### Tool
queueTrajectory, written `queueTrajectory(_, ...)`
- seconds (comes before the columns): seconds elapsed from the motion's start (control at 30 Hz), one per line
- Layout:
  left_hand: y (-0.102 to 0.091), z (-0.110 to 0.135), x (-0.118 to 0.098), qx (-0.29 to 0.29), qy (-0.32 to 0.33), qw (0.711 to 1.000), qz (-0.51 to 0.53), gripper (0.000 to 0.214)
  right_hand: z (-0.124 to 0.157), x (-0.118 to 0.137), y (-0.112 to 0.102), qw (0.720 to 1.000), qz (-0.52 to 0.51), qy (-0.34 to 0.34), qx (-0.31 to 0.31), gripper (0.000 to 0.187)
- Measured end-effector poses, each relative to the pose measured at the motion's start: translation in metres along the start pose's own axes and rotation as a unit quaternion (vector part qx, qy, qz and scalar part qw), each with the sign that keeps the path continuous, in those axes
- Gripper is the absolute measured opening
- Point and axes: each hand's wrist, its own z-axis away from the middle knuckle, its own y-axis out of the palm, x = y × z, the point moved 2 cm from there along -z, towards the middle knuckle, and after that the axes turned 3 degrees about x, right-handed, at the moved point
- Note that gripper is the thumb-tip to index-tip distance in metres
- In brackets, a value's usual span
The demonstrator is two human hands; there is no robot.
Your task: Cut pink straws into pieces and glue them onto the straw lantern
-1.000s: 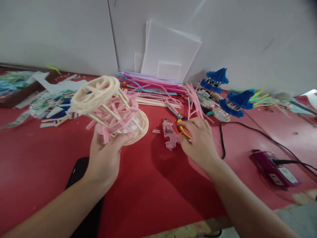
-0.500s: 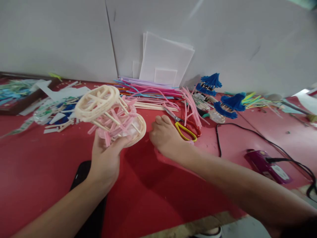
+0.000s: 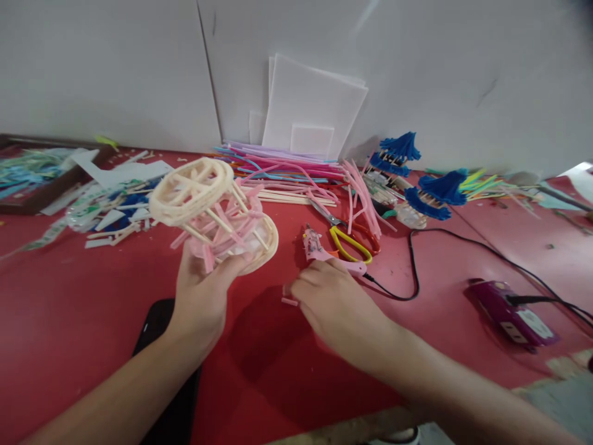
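Observation:
My left hand [image 3: 206,290] is closed around a small lantern-like frame [image 3: 222,222] and holds it tilted above the table. Two pale oval end pieces joined by thin sticks form the frame, and pink strips are woven between them. To the right, my right hand [image 3: 331,293] is closed low over the table, its fingertips at short pink pieces [image 3: 290,301]. One piece seems pinched, though the fingers partly hide it. Just beyond those knuckles lies a pink glue gun [image 3: 315,244] with a black cord. Scissors [image 3: 349,241] with yellow and red handles rest beside it.
Pink strips [image 3: 361,198] and coloured sticks lie along the wall under white sheets [image 3: 315,99]. Two blue-roofed models [image 3: 435,194] stand at the right, behind a purple power strip [image 3: 514,315]. A black phone [image 3: 155,321] lies beneath my left forearm. Scraps [image 3: 115,216] cover the left back.
My right hand has moved toward me and right, uncovering the glue gun and reaching the small pink pieces. My left hand still holds the frame, which sits slightly farther right in view.

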Motion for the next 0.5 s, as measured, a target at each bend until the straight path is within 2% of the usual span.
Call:
queueTrajectory(0.07,0.002,0.001,-0.001,0.011,-0.01,1.0,0.016,0.025,0.002,-0.008,-0.01,0.992,-0.095,-0.027,-0.077,0.022)
queueTrajectory(0.13,0.005,0.003,-0.002,0.045,0.001,0.999,-0.003,0.025,0.004,-0.014,-0.02,0.966,-0.179,-0.053,-0.179,0.022)
queueTrajectory(0.2,0.008,0.004,-0.003,0.075,0.017,0.996,-0.034,0.026,0.007,-0.018,-0.026,0.934,-0.227,-0.058,-0.271,0.019)
queueTrajectory(0.27,0.009,0.006,-0.005,0.087,0.018,0.994,-0.062,0.028,0.009,-0.02,-0.027,0.909,-0.24,-0.033,-0.339,0.017)
queueTrajectory(0.37,0.01,0.007,-0.007,0.106,0.021,0.988,-0.112,0.03,0.013,-0.022,-0.024,0.888,-0.23,0.017,-0.398,0.018)
queueTrajectory(0.5,0.012,0.008,-0.01,0.182,0.032,0.973,-0.14,0.024,0.018,-0.023,-0.022,0.883,-0.227,0.04,-0.41,0.02)
